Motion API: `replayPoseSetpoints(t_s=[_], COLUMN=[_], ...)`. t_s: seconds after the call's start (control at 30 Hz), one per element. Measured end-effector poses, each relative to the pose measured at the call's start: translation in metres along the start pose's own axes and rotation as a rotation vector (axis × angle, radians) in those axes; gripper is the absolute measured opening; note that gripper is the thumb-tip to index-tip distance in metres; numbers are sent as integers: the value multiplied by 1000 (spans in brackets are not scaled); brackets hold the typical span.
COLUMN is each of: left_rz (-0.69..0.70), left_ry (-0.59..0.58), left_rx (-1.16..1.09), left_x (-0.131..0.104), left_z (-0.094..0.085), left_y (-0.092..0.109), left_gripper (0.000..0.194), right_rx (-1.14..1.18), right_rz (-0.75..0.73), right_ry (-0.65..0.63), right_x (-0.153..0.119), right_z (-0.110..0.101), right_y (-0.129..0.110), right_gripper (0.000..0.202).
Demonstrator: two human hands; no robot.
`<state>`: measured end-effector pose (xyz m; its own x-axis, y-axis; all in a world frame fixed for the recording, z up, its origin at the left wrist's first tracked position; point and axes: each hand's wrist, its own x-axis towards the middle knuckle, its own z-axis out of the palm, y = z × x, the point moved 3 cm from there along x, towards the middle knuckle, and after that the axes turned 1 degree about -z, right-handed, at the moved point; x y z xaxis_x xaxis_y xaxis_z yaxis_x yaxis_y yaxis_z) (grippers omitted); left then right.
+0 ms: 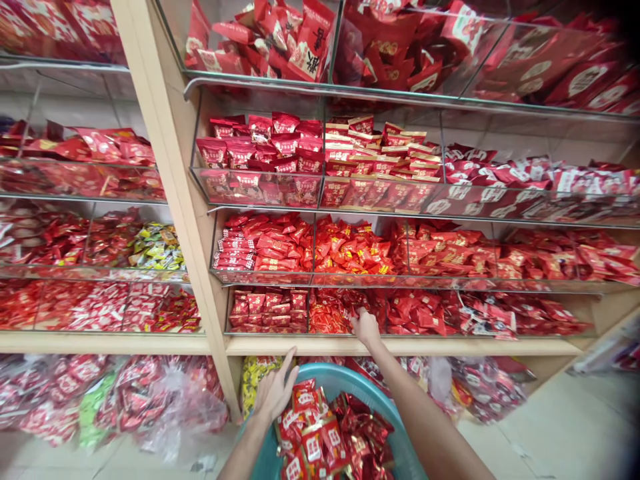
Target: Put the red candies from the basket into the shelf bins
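While the left hand (273, 393) spreads loosely at the basin rim (350, 377), the right hand (366, 329) reaches to red packets (327, 324), grip unclear.

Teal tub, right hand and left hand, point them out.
Teal tub (345, 377): head view, on its far wall.
Right hand (369, 329): head view, back of hand.
Left hand (273, 393): head view, back of hand.

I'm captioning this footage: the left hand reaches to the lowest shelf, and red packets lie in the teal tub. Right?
Wrong hand: the head view shows the right hand reaching to the lowest shelf. Red packets do lie in the teal tub.
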<state>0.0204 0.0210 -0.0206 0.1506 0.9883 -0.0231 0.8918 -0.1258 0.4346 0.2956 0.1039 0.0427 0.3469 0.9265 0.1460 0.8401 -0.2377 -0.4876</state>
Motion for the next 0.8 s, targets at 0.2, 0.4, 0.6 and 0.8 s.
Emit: replayPoseSetpoints(t_s=[0.2,0.4,0.6,0.8], left_rz=[-34,0,-9,3], left_ry=[-25,-13,-4,-3], left_rx=[55,98,67,51], left_x=[-1,1,2,3], left_z=[3,4,7,7], left_y=[2,2,0,1], left_gripper=[67,66,65,64], right_rx=[3,5,2,92], right_rz=[4,-19,18,24], right_ry=[15,1,20,56], right_x=[0,2,3,-1], right_z=[0,2,0,0], right_y=[1,3,3,3], right_gripper=[22,16,9,6])
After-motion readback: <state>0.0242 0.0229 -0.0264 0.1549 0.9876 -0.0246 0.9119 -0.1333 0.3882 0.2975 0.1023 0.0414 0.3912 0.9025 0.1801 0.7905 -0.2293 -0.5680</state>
